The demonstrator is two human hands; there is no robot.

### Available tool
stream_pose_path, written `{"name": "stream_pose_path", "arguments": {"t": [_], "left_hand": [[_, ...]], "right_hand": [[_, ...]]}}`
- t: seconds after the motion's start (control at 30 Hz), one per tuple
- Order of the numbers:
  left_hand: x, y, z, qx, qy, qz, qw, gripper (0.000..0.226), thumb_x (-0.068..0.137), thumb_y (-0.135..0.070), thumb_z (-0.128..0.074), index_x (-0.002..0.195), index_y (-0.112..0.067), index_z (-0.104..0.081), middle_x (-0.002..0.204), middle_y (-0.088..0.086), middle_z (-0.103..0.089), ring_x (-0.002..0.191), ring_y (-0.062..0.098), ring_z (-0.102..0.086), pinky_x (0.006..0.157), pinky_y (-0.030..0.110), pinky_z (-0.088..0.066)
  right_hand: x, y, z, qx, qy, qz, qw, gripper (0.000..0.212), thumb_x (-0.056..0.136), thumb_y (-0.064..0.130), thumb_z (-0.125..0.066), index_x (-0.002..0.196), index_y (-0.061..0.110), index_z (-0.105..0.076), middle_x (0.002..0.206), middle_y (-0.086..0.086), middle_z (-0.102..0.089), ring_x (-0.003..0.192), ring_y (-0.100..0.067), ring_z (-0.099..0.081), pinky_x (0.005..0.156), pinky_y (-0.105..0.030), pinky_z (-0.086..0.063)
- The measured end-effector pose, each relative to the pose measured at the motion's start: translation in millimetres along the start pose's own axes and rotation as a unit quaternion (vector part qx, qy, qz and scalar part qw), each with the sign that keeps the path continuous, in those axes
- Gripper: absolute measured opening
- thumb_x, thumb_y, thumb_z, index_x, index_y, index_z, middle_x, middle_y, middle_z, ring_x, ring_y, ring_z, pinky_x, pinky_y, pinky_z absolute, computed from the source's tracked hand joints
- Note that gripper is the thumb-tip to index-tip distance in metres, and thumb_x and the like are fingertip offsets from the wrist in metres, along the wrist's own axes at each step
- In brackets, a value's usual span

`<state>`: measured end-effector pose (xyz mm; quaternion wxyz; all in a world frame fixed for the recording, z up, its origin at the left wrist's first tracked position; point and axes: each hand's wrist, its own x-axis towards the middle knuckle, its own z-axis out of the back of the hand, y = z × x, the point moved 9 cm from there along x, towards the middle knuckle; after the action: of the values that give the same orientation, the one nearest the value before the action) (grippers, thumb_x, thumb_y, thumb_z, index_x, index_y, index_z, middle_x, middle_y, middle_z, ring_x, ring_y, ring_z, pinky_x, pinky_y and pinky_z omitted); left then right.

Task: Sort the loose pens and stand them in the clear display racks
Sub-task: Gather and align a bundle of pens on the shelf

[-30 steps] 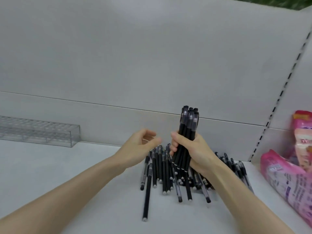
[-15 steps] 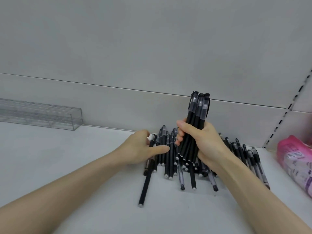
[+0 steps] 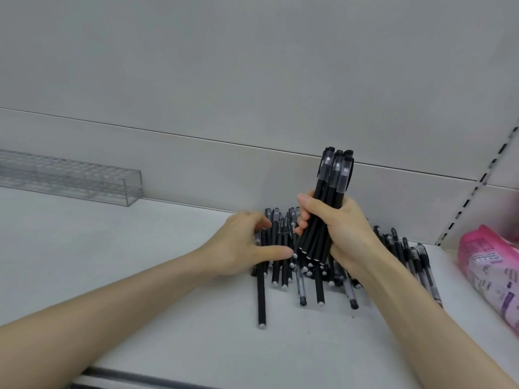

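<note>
While the pale grey back panel (image 3: 252, 66) fills the whole upper view, the white shelf (image 3: 112, 262) below it lies bare and open from 7 to 9 o'clock of the pens, with its front edge (image 3: 146, 379) running along the bottom. At 10 o'clock, against the panel, the clear display rack (image 3: 84, 179) stands with its left end cut off by the frame. At 3 o'clock a pink packet (image 3: 488, 273) lies near the right edge, partly out of view, below a slotted upright (image 3: 471, 195).

Loose black pens (image 3: 283, 259) lie in a heap against the panel at centre, some pointing toward the shelf front, several hidden behind the right forearm. The right hand (image 3: 345, 228) has its fingers clenched around an upright bundle of pens (image 3: 328, 197), caps up, lower ends just above the heap. The left hand (image 3: 244, 245) rests flat on the heap at its 9 o'clock side, fingers loose and spread over the barrels, thumb (image 3: 272, 252) stretched toward the bundle; whether it pinches any pen I cannot tell.
</note>
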<state>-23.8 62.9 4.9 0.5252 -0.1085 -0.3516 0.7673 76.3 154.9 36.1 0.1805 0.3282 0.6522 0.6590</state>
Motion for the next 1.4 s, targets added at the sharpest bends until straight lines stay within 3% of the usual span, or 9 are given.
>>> {"name": "stream_pose_path", "arguments": {"t": [0.13, 0.3, 0.4, 0.43, 0.67, 0.87, 1.03, 1.2, 1.4], "left_hand": [[6, 0, -11, 0.053, 0.034, 0.013, 0.998, 0.069, 0.071, -0.064, -0.066, 0.118, -0.015, -0.053, 0.111, -0.003, -0.047, 0.109, 0.017, -0.044, 0.092, 0.029, -0.041], [13, -1, -7, -0.023, 0.080, 0.036, 0.996, 0.066, 0.073, -0.041, -0.077, 0.126, -0.013, -0.048, 0.115, -0.006, -0.049, 0.101, 0.011, -0.048, 0.086, 0.020, -0.039], [14, -2, 0, -0.056, 0.065, 0.041, 0.995, 0.022, 0.081, -0.039, -0.071, 0.084, -0.028, -0.052, 0.095, -0.003, -0.058, 0.087, 0.013, -0.050, 0.072, 0.014, -0.042], [15, -6, 0, -0.048, 0.059, 0.033, 0.997, 0.026, 0.083, -0.039, -0.069, 0.074, -0.032, -0.045, 0.084, -0.007, -0.056, 0.083, 0.013, -0.050, 0.063, 0.007, -0.039], [29, -14, -5, 0.028, 0.061, 0.047, 0.997, 0.035, 0.080, -0.036, -0.073, 0.073, -0.024, -0.041, 0.075, -0.008, -0.053, 0.079, 0.013, -0.051, 0.054, 0.015, -0.037], [42, -6, -10, 0.044, 0.034, 0.067, 0.996, 0.040, 0.075, -0.021, -0.073, 0.053, -0.015, -0.041, 0.051, -0.003, -0.040, 0.046, 0.009, -0.039, 0.033, 0.013, -0.026], [41, 5, -8, -0.061, 0.009, 0.085, 0.994, 0.028, 0.080, -0.015, -0.064, 0.057, -0.014, -0.048, 0.055, -0.001, -0.044, 0.054, 0.014, -0.042, 0.054, 0.023, -0.034], [40, 13, -4, -0.216, -0.016, 0.086, 0.972, 0.033, 0.085, -0.011, -0.052, 0.052, -0.013, -0.048, 0.045, -0.002, -0.044, 0.046, 0.016, -0.041, 0.043, 0.019, -0.031], [41, 5, -5, -0.492, -0.029, 0.084, 0.866, 0.028, 0.092, -0.013, -0.053, 0.064, -0.014, -0.051, 0.057, -0.002, -0.047, 0.053, 0.010, -0.045, 0.051, 0.021, -0.038]], "right_hand": [[0, 1, 2, 0.006, -0.007, -0.001, 1.000, 0.012, 0.090, 0.012, -0.061, 0.080, 0.012, -0.056, 0.059, 0.000, -0.054, 0.055, -0.015, -0.054, 0.069, -0.036, -0.052], [0, 3, 7, 0.012, -0.020, -0.007, 1.000, 0.013, 0.091, 0.011, -0.061, 0.080, 0.011, -0.054, 0.059, -0.001, -0.052, 0.052, -0.014, -0.054, 0.064, -0.033, -0.051], [-1, 3, 8, 0.011, -0.019, -0.008, 1.000, 0.012, 0.091, 0.011, -0.061, 0.081, 0.010, -0.053, 0.059, -0.001, -0.051, 0.051, -0.013, -0.053, 0.060, -0.029, -0.052], [0, 3, 7, 0.010, -0.019, -0.008, 1.000, 0.013, 0.091, 0.011, -0.061, 0.081, 0.010, -0.053, 0.059, -0.001, -0.051, 0.051, -0.013, -0.053, 0.059, -0.029, -0.052], [1, 3, 13, 0.004, -0.032, -0.016, 0.999, 0.012, 0.092, 0.009, -0.059, 0.082, 0.010, -0.052, 0.059, -0.001, -0.048, 0.052, -0.013, -0.049, 0.055, -0.028, -0.049], [4, -1, 13, 0.007, -0.027, -0.020, 0.999, 0.016, 0.091, 0.009, -0.060, 0.078, 0.010, -0.051, 0.056, 0.000, -0.048, 0.049, -0.014, -0.047, 0.053, -0.027, -0.047], [4, -2, 13, 0.003, -0.026, -0.021, 0.999, 0.016, 0.091, 0.009, -0.060, 0.078, 0.010, -0.051, 0.056, 0.000, -0.048, 0.050, -0.014, -0.048, 0.053, -0.027, -0.047], [4, -3, 11, 0.000, -0.028, -0.022, 0.999, 0.014, 0.092, 0.009, -0.059, 0.080, 0.010, -0.053, 0.055, 0.001, -0.049, 0.050, -0.013, -0.048, 0.054, -0.027, -0.047], [2, -3, 8, 0.007, -0.023, -0.013, 1.000, 0.007, 0.089, 0.011, -0.063, 0.094, 0.008, -0.060, 0.053, 0.003, -0.050, 0.050, -0.013, -0.049, 0.055, -0.027, -0.047]]}}
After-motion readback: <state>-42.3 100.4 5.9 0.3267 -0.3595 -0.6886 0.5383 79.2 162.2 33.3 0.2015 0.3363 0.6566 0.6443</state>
